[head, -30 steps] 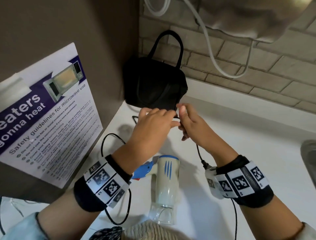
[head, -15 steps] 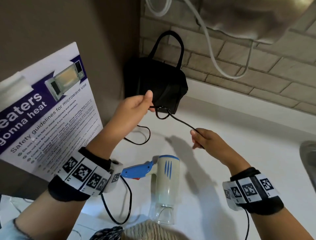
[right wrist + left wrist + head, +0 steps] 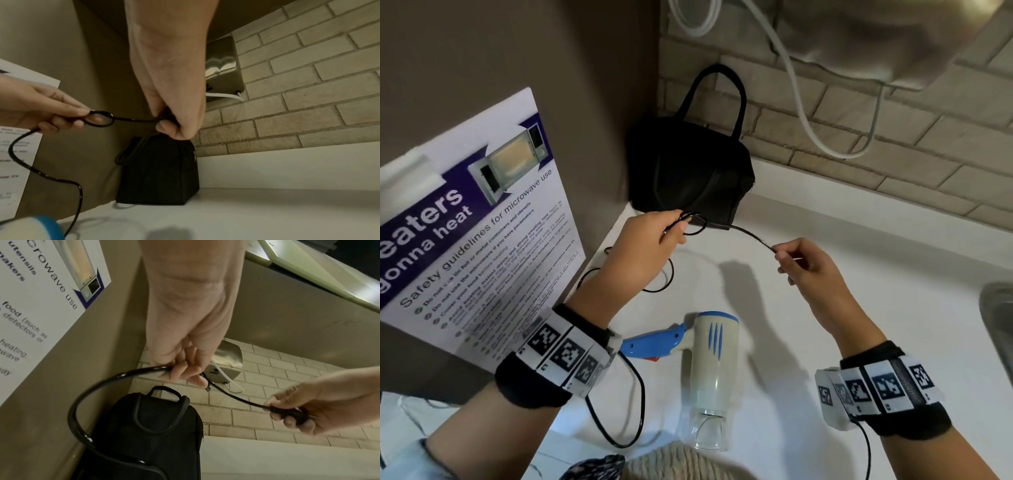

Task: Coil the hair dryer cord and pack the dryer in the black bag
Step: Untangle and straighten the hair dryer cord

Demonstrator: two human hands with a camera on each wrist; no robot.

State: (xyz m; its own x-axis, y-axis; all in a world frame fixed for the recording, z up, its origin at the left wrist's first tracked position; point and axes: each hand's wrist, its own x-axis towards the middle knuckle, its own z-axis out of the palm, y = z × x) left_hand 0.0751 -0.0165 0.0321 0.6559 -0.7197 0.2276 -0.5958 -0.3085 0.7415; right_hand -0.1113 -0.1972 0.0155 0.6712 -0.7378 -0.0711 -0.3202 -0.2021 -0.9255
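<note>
A white and blue hair dryer (image 3: 710, 359) lies on the white counter (image 3: 859, 274), its clear nozzle toward me. Its black cord (image 3: 743, 230) runs up off the counter. My left hand (image 3: 650, 240) pinches a small loop of the cord (image 3: 100, 119) in front of the black bag (image 3: 688, 171). My right hand (image 3: 801, 263) grips the cord's plug end (image 3: 290, 414) to the right, and a short stretch of cord sags between the hands. The black bag (image 3: 158, 170) stands upright in the corner, closed as far as I can see.
A microwave safety poster (image 3: 472, 240) leans on the brown wall at left. A steel wall unit (image 3: 223, 69) with a white hose (image 3: 808, 113) hangs on the brick wall above. A sink edge (image 3: 1000, 325) shows at far right.
The hands were together at the bag; they have drawn apart. The right hand dropped, then rose to the right with the plug end, while the left keeps the small loop.
</note>
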